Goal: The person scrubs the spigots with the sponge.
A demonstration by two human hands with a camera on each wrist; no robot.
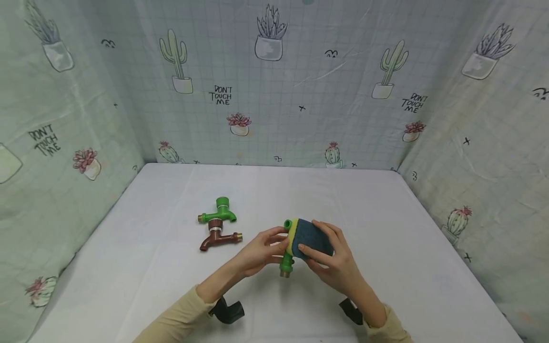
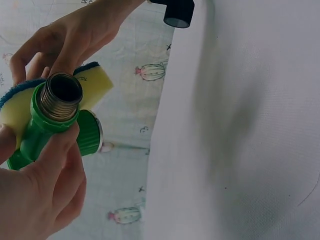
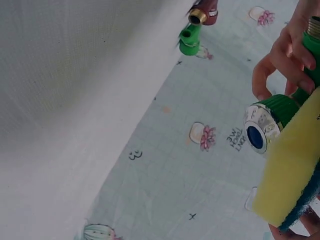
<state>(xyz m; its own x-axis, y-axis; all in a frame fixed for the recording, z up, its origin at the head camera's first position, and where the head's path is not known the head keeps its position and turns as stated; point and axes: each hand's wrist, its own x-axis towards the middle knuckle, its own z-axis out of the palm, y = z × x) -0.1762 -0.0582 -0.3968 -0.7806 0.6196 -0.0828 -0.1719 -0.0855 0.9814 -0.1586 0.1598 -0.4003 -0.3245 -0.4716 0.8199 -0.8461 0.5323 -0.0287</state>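
Observation:
My left hand grips a green faucet above the table; its threaded brass end faces the left wrist camera. In the right wrist view the faucet's knob shows a silver rim and a blue centre. My right hand holds a sponge, yellow with a dark blue scouring side, between thumb and fingers. The yellow side lies against the faucet. Part of the faucet's body is hidden behind the sponge and the fingers.
Left on the white table lie another green faucet and a brown faucet. A black bent pipe piece lies by the left forearm, and a black object is partly covered by the right. Printed cloth walls the table.

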